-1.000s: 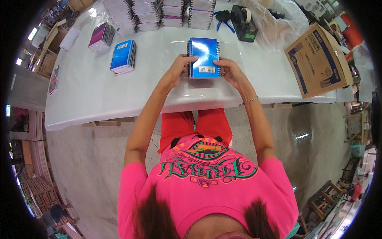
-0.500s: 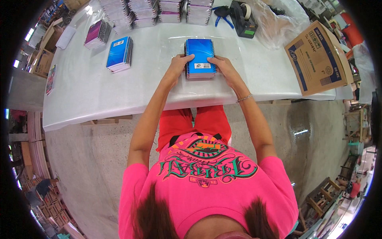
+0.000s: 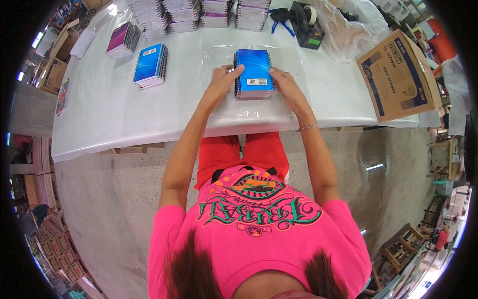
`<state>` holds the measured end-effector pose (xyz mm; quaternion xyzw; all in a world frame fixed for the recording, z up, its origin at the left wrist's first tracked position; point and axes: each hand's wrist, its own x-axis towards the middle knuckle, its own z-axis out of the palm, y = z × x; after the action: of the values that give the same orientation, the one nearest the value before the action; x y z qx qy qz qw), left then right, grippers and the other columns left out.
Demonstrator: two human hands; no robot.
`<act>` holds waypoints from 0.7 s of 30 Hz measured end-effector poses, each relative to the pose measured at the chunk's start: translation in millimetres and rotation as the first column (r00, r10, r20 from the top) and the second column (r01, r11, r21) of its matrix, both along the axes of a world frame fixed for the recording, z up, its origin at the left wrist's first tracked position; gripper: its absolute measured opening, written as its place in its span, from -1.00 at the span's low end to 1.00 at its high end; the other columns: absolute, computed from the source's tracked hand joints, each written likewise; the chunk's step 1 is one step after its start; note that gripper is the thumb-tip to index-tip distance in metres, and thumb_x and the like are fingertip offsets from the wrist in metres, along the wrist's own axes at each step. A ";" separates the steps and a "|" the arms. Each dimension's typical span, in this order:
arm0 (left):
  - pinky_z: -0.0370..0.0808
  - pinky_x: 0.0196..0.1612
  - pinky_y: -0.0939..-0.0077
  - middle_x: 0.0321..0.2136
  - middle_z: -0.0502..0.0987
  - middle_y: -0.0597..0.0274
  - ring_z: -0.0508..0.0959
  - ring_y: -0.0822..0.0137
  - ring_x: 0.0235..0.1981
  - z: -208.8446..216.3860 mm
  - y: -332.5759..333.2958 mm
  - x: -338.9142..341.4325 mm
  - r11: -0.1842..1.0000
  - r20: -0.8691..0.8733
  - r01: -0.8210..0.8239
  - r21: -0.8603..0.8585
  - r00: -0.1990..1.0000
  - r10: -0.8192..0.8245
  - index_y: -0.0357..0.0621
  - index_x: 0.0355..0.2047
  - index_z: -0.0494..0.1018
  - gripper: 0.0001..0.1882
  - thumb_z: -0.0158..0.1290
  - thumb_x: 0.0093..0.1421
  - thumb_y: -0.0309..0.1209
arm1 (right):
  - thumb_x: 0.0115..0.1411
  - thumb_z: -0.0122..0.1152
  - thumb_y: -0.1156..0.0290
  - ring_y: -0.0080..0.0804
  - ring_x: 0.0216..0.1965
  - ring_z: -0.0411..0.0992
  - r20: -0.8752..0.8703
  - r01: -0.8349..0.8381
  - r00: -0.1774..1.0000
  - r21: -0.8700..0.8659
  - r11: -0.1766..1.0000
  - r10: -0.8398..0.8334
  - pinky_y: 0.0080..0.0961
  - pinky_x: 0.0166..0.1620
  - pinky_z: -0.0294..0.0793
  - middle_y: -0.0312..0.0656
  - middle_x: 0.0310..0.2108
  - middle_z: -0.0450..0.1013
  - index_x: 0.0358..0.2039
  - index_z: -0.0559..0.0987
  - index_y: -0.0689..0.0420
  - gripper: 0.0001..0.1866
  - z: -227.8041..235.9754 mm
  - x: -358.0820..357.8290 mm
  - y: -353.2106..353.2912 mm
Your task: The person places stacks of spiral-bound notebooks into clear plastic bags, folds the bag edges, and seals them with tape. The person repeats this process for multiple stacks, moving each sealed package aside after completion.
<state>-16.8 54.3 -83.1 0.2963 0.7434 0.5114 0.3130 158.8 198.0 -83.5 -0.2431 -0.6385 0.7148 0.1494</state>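
A stack of blue-covered spiral notebooks (image 3: 255, 67) lies in front of me on a sheet of clear plastic film (image 3: 215, 56). My left hand (image 3: 222, 83) grips its left side, thumb over the cover's edge and fingers down along the coils. Against the right side rests my right hand (image 3: 289, 88), fingers bent and thumb at the edge; its fingertips are partly hidden. Further left on the table sits another stack of blue notebooks (image 3: 149, 64), and behind it a stack with a purple cover (image 3: 122, 40).
Tall stacks of wrapped notebooks (image 3: 182, 15) line the far edge of the white table (image 3: 99, 114). Beside them are blue-handled pliers (image 3: 282, 21), a black tape dispenser (image 3: 306, 27) and crumpled plastic (image 3: 343, 40). A cardboard box (image 3: 398, 77) stands at the right.
My right thumb has slid off the cover to the stack's right edge, and that hand sits slightly further right. My left hand keeps its hold.
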 end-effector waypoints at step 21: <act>0.47 -0.33 0.49 -0.49 0.63 0.10 0.58 0.35 -0.46 1.1 -47.8 -11.1 0.950 -0.343 -0.283 0.133 0.886 0.312 -0.26 -0.25 0.58 -0.70 0.23 0.09 -0.30 | -0.03 0.44 0.34 -0.25 -0.30 0.48 0.191 0.425 0.782 0.533 0.732 -0.593 -0.38 -0.20 0.46 -0.03 -0.32 0.47 -0.08 0.44 0.27 -0.46 -5.3 62.3 29.3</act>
<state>-27.9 6.5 -82.0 0.2797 0.8038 0.5194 0.0774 221.1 227.3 -88.8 -0.4911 -0.7117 0.4167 0.2805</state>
